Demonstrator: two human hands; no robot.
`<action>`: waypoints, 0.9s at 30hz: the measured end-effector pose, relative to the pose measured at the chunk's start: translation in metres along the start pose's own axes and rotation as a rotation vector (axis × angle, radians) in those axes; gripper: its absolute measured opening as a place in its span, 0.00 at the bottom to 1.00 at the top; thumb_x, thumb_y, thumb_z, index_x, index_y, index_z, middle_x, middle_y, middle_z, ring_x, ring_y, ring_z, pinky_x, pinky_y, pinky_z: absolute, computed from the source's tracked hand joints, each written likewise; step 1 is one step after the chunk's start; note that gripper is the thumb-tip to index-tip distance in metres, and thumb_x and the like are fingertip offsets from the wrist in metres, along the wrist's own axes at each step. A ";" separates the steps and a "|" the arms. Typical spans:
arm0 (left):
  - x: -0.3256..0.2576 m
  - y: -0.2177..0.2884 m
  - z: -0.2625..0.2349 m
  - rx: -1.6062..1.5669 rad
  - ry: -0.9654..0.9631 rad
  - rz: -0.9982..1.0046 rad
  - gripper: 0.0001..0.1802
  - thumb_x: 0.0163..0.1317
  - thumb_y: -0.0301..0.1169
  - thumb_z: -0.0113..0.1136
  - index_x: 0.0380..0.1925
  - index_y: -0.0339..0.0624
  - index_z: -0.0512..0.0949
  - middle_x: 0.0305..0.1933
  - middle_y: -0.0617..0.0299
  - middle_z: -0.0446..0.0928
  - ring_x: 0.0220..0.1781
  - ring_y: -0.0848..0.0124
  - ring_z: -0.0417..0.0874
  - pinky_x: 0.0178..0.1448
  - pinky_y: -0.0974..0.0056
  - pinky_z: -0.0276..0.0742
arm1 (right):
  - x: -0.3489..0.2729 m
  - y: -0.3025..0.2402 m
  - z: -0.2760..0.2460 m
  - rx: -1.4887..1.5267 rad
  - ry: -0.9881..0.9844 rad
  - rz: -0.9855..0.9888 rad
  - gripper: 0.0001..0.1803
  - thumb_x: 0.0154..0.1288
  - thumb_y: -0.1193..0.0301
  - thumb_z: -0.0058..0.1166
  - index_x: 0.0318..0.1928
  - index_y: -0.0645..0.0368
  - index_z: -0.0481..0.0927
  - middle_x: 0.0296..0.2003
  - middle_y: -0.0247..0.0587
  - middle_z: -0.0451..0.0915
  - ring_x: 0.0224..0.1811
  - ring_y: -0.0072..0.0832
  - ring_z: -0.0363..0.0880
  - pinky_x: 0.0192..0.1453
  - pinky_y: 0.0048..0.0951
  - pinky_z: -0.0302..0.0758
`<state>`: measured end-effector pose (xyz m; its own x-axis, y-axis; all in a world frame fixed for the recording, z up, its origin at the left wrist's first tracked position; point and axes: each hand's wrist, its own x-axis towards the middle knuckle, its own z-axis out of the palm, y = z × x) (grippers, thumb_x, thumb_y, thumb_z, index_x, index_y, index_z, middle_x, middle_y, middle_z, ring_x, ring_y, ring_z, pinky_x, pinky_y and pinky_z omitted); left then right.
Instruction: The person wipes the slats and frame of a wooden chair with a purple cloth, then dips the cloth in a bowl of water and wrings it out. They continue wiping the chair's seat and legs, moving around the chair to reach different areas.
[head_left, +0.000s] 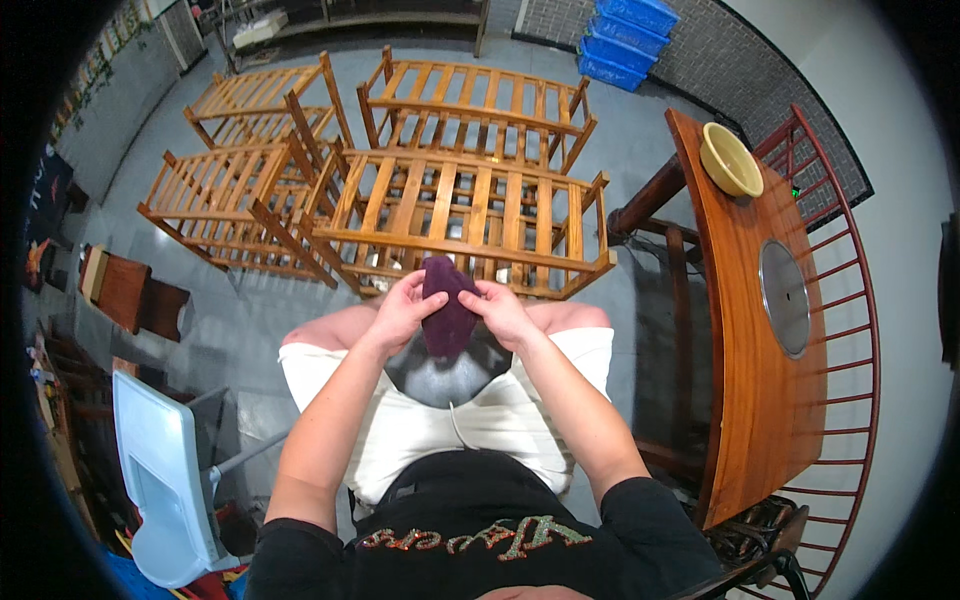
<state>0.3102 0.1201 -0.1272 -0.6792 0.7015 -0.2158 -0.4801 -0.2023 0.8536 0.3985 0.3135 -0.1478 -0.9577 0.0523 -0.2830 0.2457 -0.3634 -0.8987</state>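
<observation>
A dark purple cloth [448, 318] hangs between my two hands, held up in front of my lap. My left hand [403, 306] grips its left edge, thumb pressed on the near face. On the opposite edge my right hand [499, 309] pinches it the same way. The far fingers of both hands are partly hidden behind the cloth. Just beyond my hands stands a slatted wooden rack [460, 246], apart from the cloth.
More slatted wooden racks [225, 170] stand ahead and left. At right is a wooden table [750, 400] with a yellow basin [731, 162] and a round metal inset [785, 300], beside a red railing [865, 310]. A pale blue plastic chair [165, 430] stands left; blue crates [615, 72] are stacked at the back.
</observation>
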 end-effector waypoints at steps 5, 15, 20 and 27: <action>0.000 -0.008 -0.014 -0.064 0.129 0.011 0.30 0.62 0.20 0.73 0.62 0.34 0.70 0.57 0.53 0.84 0.58 0.67 0.86 0.67 0.61 0.80 | -0.014 -0.014 -0.018 0.233 0.070 -0.057 0.16 0.76 0.76 0.59 0.61 0.67 0.77 0.49 0.43 0.87 0.49 0.27 0.87 0.57 0.29 0.83; 0.004 -0.006 0.003 -0.149 0.142 0.160 0.35 0.63 0.17 0.71 0.67 0.42 0.66 0.53 0.53 0.85 0.55 0.65 0.86 0.63 0.59 0.83 | -0.032 -0.032 -0.035 0.212 0.160 -0.265 0.15 0.72 0.83 0.60 0.55 0.64 0.73 0.52 0.46 0.85 0.54 0.32 0.86 0.62 0.38 0.84; 0.003 -0.003 0.004 -0.140 0.106 0.175 0.33 0.66 0.18 0.68 0.69 0.42 0.66 0.49 0.53 0.84 0.52 0.66 0.87 0.60 0.61 0.84 | -0.035 -0.035 -0.029 0.280 0.095 -0.181 0.13 0.75 0.79 0.56 0.56 0.61 0.72 0.54 0.45 0.83 0.55 0.32 0.85 0.62 0.40 0.84; 0.002 -0.013 -0.032 -0.417 0.018 0.125 0.30 0.73 0.21 0.60 0.73 0.41 0.63 0.51 0.55 0.85 0.50 0.67 0.88 0.59 0.65 0.84 | -0.027 -0.022 -0.029 0.409 0.103 -0.091 0.10 0.82 0.71 0.48 0.56 0.61 0.74 0.53 0.41 0.83 0.55 0.31 0.85 0.62 0.37 0.83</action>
<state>0.2974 0.1024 -0.1539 -0.7539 0.6431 -0.1343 -0.5745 -0.5461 0.6098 0.4231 0.3473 -0.1300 -0.9477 0.1860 -0.2592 0.0615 -0.6907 -0.7205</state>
